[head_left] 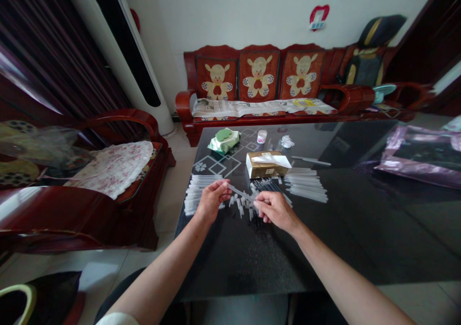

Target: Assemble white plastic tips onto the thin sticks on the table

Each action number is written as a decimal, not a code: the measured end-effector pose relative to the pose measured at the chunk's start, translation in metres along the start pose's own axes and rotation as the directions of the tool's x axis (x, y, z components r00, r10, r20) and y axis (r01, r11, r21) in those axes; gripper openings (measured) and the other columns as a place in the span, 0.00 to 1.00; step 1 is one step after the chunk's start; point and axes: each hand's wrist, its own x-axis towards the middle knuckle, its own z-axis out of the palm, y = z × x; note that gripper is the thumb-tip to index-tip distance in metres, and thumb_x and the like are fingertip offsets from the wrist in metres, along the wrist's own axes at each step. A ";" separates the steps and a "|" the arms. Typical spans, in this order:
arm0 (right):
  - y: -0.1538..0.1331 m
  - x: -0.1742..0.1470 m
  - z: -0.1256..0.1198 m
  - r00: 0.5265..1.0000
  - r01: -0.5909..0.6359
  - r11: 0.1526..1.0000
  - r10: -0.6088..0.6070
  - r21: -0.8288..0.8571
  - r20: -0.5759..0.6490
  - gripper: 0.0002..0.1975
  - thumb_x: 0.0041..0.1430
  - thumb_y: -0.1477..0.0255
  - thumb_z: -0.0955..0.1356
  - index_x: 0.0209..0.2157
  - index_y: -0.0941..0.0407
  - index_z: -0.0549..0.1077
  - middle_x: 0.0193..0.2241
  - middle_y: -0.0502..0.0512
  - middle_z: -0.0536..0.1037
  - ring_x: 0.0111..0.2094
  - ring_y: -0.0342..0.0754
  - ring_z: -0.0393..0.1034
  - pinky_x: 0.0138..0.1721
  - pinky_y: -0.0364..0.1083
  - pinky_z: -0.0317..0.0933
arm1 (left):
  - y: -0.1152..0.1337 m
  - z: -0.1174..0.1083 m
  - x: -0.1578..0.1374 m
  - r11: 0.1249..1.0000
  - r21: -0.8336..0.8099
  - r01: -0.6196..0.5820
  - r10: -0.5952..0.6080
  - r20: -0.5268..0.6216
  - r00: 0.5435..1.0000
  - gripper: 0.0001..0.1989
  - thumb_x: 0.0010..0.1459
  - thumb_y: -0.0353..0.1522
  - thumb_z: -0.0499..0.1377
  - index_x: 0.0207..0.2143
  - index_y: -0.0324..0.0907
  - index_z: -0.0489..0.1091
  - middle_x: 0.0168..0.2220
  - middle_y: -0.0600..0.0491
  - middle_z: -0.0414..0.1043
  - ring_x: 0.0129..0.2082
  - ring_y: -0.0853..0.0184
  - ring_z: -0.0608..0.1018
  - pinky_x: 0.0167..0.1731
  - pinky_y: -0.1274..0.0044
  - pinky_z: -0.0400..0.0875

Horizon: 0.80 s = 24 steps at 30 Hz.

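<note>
A thin translucent white pen barrel point(239, 192) is stretched between my two hands above the table. My left hand point(213, 199) is closed with fingertips on its left end, and my right hand point(274, 209) pinches the other end. Small translucent caps point(240, 209) lie scattered below and between the hands. Behind my right hand is a bunch of thin black refills point(268, 186). A row of whitish barrels point(198, 190) lies beside my left hand, and another stack of barrels point(308, 185) rests to the right of the refills. My fingers partly hide the ends of the held barrel.
On the dark glossy table point(230, 262) stand a gold tissue box point(264, 171), a green wipes pack point(224, 141), a small white cup point(261, 136) and crumpled tissue point(287, 141). A purple plastic package point(421, 154) lies at right. Wooden sofas are behind and left.
</note>
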 end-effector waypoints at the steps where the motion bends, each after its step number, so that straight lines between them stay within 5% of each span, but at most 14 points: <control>1: -0.001 0.000 0.001 1.000 0.010 1.000 -0.011 -0.026 -0.005 0.11 0.58 0.64 0.64 0.31 0.58 0.71 0.18 0.48 0.72 0.14 0.40 0.65 0.15 0.38 0.58 | 0.000 0.000 0.000 1.000 -0.009 0.020 -0.020 0.013 1.000 0.17 0.45 0.34 0.69 0.36 0.34 0.74 0.24 0.52 0.73 0.24 0.74 0.75 0.25 0.83 0.71; 5: -0.004 -0.002 0.004 0.986 0.128 0.953 -0.151 -0.275 -0.066 0.10 0.59 0.67 0.63 0.33 0.58 0.72 0.22 0.51 0.76 0.22 0.43 0.70 0.23 0.40 0.59 | -0.001 0.001 -0.002 0.999 0.020 0.042 -0.042 0.025 0.999 0.16 0.47 0.37 0.67 0.34 0.33 0.76 0.23 0.51 0.72 0.22 0.74 0.74 0.24 0.82 0.71; 10: -0.006 -0.006 0.015 0.940 0.190 0.696 -0.332 -0.692 -0.076 0.12 0.63 0.67 0.61 0.33 0.56 0.73 0.25 0.54 0.78 0.26 0.46 0.72 0.28 0.42 0.53 | -0.005 0.006 -0.005 0.999 0.036 0.039 -0.039 -0.003 0.999 0.18 0.43 0.40 0.69 0.30 0.32 0.76 0.21 0.55 0.67 0.17 0.80 0.66 0.16 0.86 0.60; 15: -0.005 -0.009 0.025 0.909 0.224 0.528 -0.417 -0.819 -0.020 0.14 0.66 0.68 0.59 0.30 0.57 0.71 0.22 0.54 0.77 0.23 0.45 0.70 0.26 0.44 0.48 | -0.012 0.013 -0.013 0.998 -0.014 0.068 -0.068 0.012 0.998 0.19 0.42 0.40 0.69 0.28 0.31 0.75 0.19 0.58 0.62 0.16 0.82 0.60 0.13 0.87 0.50; 18: -0.007 -0.011 0.026 0.906 0.240 0.552 -0.422 -0.799 -0.020 0.16 0.66 0.68 0.58 0.29 0.57 0.70 0.21 0.53 0.75 0.22 0.44 0.68 0.26 0.44 0.47 | -0.013 0.017 -0.017 0.996 -0.037 0.079 -0.079 0.000 0.997 0.19 0.41 0.40 0.69 0.27 0.32 0.75 0.17 0.59 0.61 0.15 0.82 0.59 0.14 0.87 0.49; 24: -0.015 -0.011 0.025 0.951 0.213 0.848 -0.293 -0.485 -0.094 0.20 0.66 0.66 0.57 0.22 0.56 0.67 0.17 0.49 0.67 0.21 0.42 0.62 0.26 0.42 0.50 | -0.013 0.022 -0.021 0.998 -0.061 0.028 -0.029 -0.016 0.999 0.17 0.42 0.39 0.69 0.28 0.32 0.75 0.17 0.59 0.61 0.16 0.81 0.60 0.14 0.86 0.50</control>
